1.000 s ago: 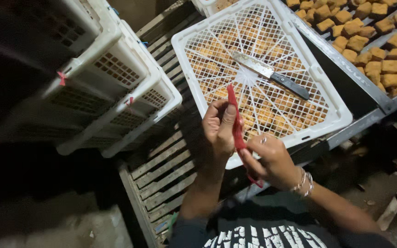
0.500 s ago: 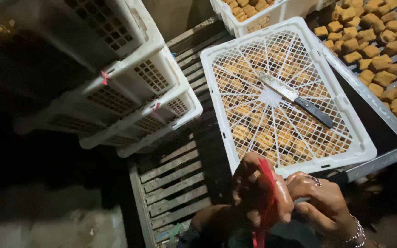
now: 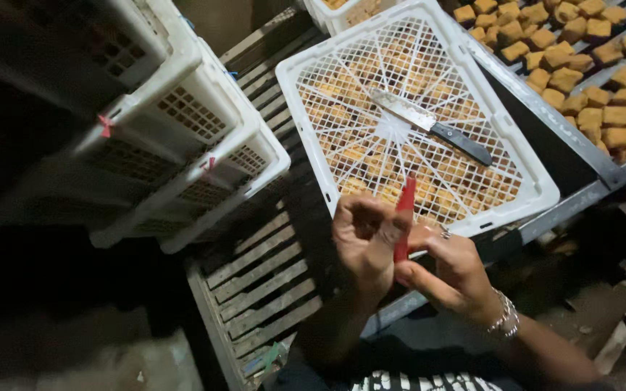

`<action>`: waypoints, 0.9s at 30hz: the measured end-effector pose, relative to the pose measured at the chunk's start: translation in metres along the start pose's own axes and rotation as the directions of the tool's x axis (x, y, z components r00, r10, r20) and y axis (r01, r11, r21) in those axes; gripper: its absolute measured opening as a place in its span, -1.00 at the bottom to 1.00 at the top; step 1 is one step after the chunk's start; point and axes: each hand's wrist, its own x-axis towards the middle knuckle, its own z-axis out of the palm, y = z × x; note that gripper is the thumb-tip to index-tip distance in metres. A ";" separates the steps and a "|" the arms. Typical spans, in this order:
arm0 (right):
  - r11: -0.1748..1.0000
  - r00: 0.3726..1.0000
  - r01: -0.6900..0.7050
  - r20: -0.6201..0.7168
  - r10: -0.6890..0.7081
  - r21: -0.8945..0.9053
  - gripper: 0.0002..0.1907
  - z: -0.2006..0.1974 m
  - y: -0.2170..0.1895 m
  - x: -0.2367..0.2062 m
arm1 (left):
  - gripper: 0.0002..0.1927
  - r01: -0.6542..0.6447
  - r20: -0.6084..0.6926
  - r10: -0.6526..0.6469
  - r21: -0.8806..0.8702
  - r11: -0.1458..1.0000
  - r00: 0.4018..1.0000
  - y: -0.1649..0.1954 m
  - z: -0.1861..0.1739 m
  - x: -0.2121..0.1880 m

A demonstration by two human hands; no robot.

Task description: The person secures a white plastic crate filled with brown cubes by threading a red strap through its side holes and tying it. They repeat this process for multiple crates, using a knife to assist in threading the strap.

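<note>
Both hands, left hand (image 3: 362,242) and right hand (image 3: 449,271), grip a red strip (image 3: 403,217) between them. Beyond it, a knife (image 3: 429,124) lies on a white lattice crate (image 3: 306,69).

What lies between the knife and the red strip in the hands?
In the head view, only white crate lattice, with brown blocks beneath it, separates the knife from the red strip.
</note>
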 end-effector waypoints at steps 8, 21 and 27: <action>0.827 0.953 -0.247 -0.026 0.301 0.506 -0.84 0.005 0.005 -0.003 | -0.70 0.047 -0.200 -0.093 -0.226 0.973 0.975 0.013 -0.021 0.020; 0.934 0.958 -0.227 -0.112 0.266 0.276 -0.85 0.001 0.015 -0.005 | -0.94 0.465 0.128 -0.482 0.144 0.874 0.867 0.022 -0.031 -0.001; 0.864 0.943 -0.311 0.012 0.334 0.396 -0.81 0.002 0.018 -0.003 | -0.76 0.329 0.084 -0.345 0.164 0.930 0.935 0.013 -0.038 -0.005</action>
